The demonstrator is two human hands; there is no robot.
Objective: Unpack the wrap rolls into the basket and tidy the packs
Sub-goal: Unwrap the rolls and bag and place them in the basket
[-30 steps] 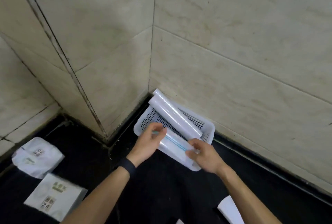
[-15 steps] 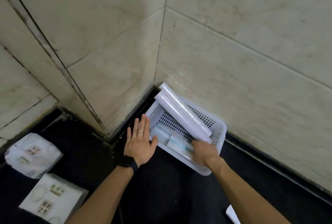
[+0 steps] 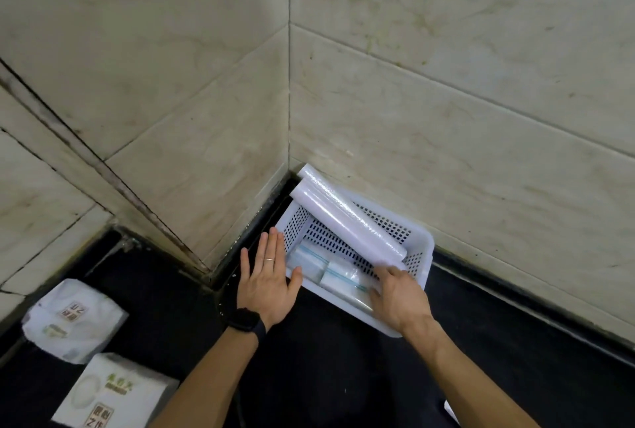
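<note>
A white perforated basket stands on the dark floor in the corner of two tiled walls. Two long pale wrap rolls lie slantwise on its far rim. Two short rolls with blue stripes lie inside along the near wall. My left hand is flat with straight fingers beside the basket's left end, thumb touching the rim. My right hand reaches over the near rim, fingers resting on the nearer short roll.
Two white printed packs lie on the floor at the lower left. A white object peeks out at the bottom edge behind my right forearm. Tiled walls close in behind and left of the basket.
Both hands lowered a short striped roll into the basket. My left hand let go and spread flat beside the basket; my right hand stayed on the roll.
</note>
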